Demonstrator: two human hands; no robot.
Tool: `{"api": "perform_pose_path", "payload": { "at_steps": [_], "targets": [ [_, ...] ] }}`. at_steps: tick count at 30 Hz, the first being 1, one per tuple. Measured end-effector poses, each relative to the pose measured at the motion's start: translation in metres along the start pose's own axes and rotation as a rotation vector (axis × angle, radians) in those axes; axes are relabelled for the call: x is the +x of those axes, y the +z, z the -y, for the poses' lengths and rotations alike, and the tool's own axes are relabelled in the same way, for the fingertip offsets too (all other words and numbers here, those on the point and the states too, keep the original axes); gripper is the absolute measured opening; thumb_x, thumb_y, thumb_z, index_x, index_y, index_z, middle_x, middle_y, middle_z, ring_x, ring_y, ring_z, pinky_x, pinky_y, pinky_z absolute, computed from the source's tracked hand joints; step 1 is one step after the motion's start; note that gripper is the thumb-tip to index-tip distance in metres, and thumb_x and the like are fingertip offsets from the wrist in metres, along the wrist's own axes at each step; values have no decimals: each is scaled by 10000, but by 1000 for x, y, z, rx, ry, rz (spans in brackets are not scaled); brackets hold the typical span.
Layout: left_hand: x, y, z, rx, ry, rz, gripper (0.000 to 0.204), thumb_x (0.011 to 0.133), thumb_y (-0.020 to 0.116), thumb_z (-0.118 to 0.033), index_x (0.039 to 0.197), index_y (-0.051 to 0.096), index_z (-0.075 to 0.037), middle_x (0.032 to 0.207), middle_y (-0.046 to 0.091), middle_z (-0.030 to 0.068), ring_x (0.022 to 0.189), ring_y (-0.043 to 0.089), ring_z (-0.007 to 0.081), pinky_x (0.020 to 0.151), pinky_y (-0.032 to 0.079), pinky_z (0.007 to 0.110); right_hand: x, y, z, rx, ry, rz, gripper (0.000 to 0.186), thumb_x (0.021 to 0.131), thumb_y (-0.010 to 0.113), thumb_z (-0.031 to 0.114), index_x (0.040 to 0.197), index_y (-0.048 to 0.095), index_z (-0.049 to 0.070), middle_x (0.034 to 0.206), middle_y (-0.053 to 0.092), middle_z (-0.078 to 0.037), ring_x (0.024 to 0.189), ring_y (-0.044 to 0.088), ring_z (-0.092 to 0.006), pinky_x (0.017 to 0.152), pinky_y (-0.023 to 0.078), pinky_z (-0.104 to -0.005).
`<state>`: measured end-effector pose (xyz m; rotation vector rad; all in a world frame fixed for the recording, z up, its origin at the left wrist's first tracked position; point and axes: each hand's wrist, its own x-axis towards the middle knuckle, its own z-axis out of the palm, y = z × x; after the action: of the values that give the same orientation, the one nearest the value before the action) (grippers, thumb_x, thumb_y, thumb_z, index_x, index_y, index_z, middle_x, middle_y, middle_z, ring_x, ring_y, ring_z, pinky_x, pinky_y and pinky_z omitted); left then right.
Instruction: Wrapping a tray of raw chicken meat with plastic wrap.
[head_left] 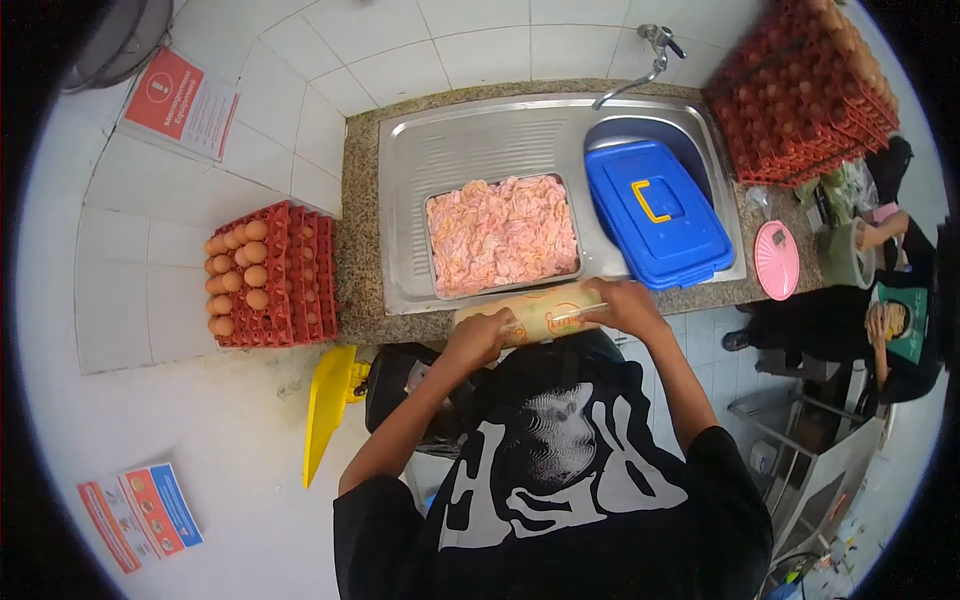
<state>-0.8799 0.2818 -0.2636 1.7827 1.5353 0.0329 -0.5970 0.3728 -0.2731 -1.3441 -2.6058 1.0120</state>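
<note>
- Up close, the left hand (482, 340) and right hand (625, 305) are both clamping onto a thick pale-yellow cylindrical roll (548, 312), one near each end. It's lying crosswise at the front edge of the speckled granite desk (362, 220); can't tell if the desk is supporting it.
- Just beyond, a shallow rectangular metal tray (505, 288) is sitting on the stainless-steel sink (480, 140), with pale-pink raw meat pieces (503, 235) filling it.
- Progress-wise, the meat's already lying spread edge to edge and nothing is covering it; I'm not seeing what's left beyond that.
- Writing: the roll is showing red printing, and farther off a red-and-white rectangular notice (178, 100) is carrying white lettering on the wall.
</note>
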Motion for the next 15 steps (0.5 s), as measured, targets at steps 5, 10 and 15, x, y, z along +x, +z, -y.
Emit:
{"api": "perform_pose_path", "payload": {
  "at_steps": [5, 10, 15],
  "targets": [
    [-4, 7, 2, 54, -4, -178, 240, 762, 675, -174, 969, 608, -73, 868, 630, 159, 842, 610, 359, 739, 471, 466, -1, -8, -9, -1, 113, 125, 491, 687, 735, 490, 1008, 643, 130, 884, 679, -145, 831, 649, -343, 702, 496, -446],
    [-7, -5, 7, -42, 181, -443, 106, 761, 672, -114, 847, 672, -54, 841, 623, 104, 898, 562, 312, 822, 448, 398, -2, -4, -36, 152, -27, -20, 358, 739, 717, 414, 923, 658, 112, 865, 664, -129, 804, 640, -331, 686, 487, -438],
    [-6, -9, 3, -83, 73, -448, 86, 782, 657, -81, 851, 657, -30, 851, 626, 125, 883, 571, 330, 794, 459, 406, -1, -24, -39, 217, -139, 15, 216, 784, 699, 293, 842, 665, 88, 833, 623, -100, 769, 618, -321, 663, 473, -431]
  ]
}}
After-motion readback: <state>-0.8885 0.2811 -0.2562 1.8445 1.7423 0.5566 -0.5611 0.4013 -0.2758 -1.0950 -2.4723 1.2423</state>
